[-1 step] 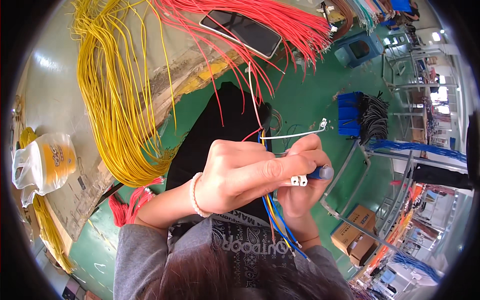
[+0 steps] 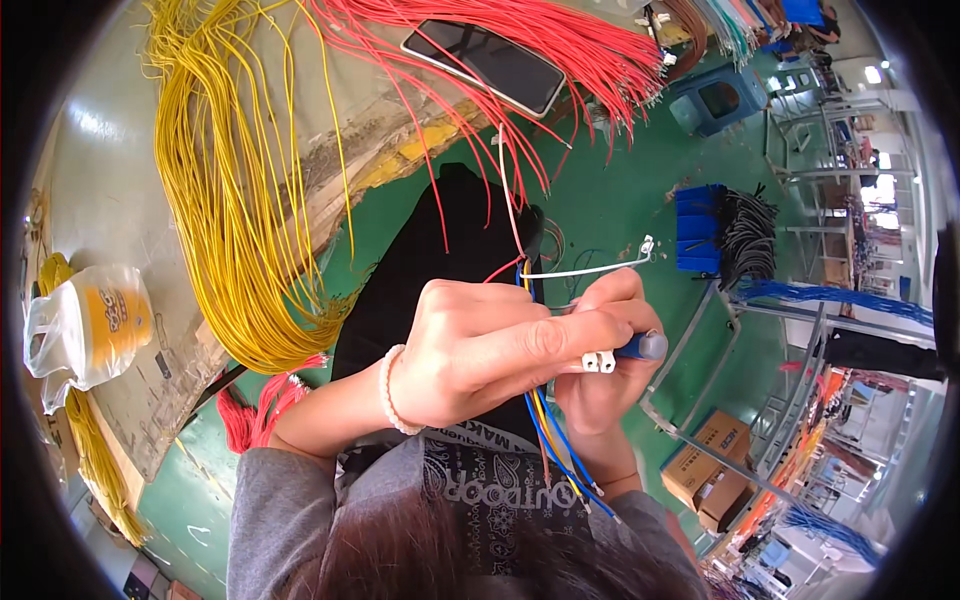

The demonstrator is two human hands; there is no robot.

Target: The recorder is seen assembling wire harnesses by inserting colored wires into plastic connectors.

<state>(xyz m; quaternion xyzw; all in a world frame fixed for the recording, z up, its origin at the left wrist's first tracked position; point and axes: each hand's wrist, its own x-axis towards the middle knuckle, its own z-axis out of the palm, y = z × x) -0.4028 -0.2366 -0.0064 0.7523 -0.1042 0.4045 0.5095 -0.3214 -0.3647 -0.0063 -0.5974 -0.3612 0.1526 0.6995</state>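
My left hand (image 2: 490, 350), with a beaded bracelet at its wrist, pinches a small white plastic connector (image 2: 598, 362) with two openings. Right against it, my right hand (image 2: 590, 405) closes round a blue cylindrical handle (image 2: 643, 346); the tool's other end is hidden. A bundle of blue, yellow and brown wires (image 2: 545, 420) runs past the hands and hangs over my apron. Above the fingers, a white wire (image 2: 585, 270) sticks out to the right, with a small white end piece. The fingers hide how the wires meet the connector.
Long yellow wires (image 2: 200, 230) and red wires (image 2: 560, 45) drape over the table (image 2: 110, 215), a phone (image 2: 485, 65) among the red ones. A bagged tub (image 2: 110, 320) stands left. Right are a blue bin (image 2: 698, 228) of black wires, metal racks and a cardboard box (image 2: 705, 465).
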